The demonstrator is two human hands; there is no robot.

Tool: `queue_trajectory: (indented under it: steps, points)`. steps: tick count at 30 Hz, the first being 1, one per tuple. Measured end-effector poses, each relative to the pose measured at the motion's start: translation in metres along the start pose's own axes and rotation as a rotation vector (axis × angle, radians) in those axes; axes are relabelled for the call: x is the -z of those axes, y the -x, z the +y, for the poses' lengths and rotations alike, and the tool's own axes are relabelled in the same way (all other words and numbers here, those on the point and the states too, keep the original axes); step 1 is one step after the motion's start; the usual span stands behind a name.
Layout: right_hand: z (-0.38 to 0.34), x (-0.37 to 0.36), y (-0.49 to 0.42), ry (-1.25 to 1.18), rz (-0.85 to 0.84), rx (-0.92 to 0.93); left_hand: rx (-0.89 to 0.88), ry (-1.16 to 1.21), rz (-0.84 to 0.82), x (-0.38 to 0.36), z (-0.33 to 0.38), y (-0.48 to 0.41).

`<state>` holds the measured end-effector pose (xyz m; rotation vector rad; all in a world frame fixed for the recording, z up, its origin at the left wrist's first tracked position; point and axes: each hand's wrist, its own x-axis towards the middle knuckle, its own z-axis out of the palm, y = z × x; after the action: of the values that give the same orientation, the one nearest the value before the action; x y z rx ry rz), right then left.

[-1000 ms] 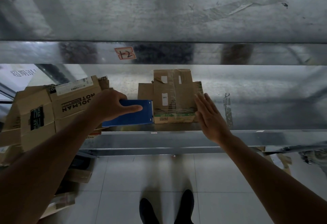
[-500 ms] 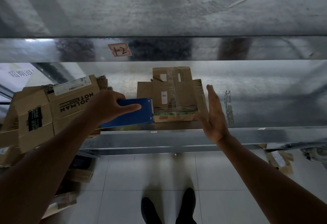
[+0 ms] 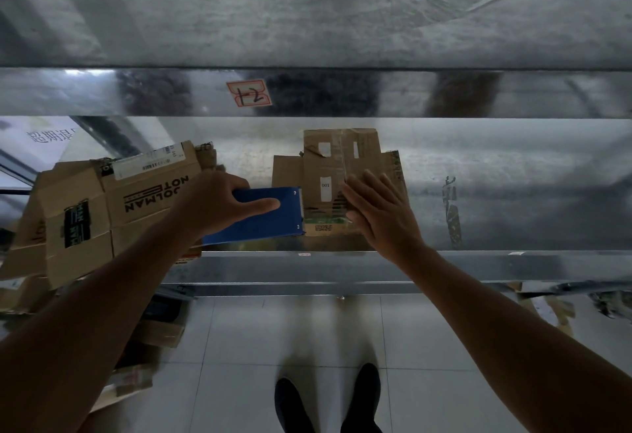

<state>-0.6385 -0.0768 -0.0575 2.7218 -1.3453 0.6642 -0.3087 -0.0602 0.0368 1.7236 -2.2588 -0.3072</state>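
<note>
A flat blue box (image 3: 263,224) lies on the metal shelf (image 3: 496,193), its right end against a stack of brown cardboard boxes (image 3: 328,172). My left hand (image 3: 219,207) grips the blue box at its left end, thumb lying along its top. My right hand (image 3: 379,213) rests flat with straight fingers on the right part of the cardboard stack.
Larger cardboard boxes (image 3: 102,207) printed "NOTE" crowd the shelf's left side. A label marked "12" (image 3: 249,93) sticks on the upper shelf's front edge. Bare shelf surface lies to the right. Tiled floor and my shoes (image 3: 328,398) show below, with more cartons (image 3: 160,330) under the shelf.
My right hand moved from beside the cardboard stack's right edge onto its top, laying flat. My left hand kept its hold on the blue box.
</note>
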Motion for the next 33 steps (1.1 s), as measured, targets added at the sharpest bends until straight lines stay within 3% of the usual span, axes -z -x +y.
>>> queue_trajectory:
  steps: [10, 16, 24, 33]
  points:
    - [-0.016, 0.026, -0.022, 0.094, -0.149, 0.122, -0.031, -0.017, -0.003, 0.009, 0.000, -0.004]
    - [-0.026, 0.012, -0.037, 0.178, -0.358, 0.179, -0.064, -0.036, 0.009, 0.004, 0.000, -0.005]
    - [-0.027, 0.007, -0.037, 0.182, -0.329, 0.163, -0.061, -0.055, -0.034, 0.007, -0.013, 0.002]
    - [-0.026, 0.005, -0.038, 0.175, -0.352, 0.146, 0.043, -0.139, 0.044, 0.034, -0.048, 0.011]
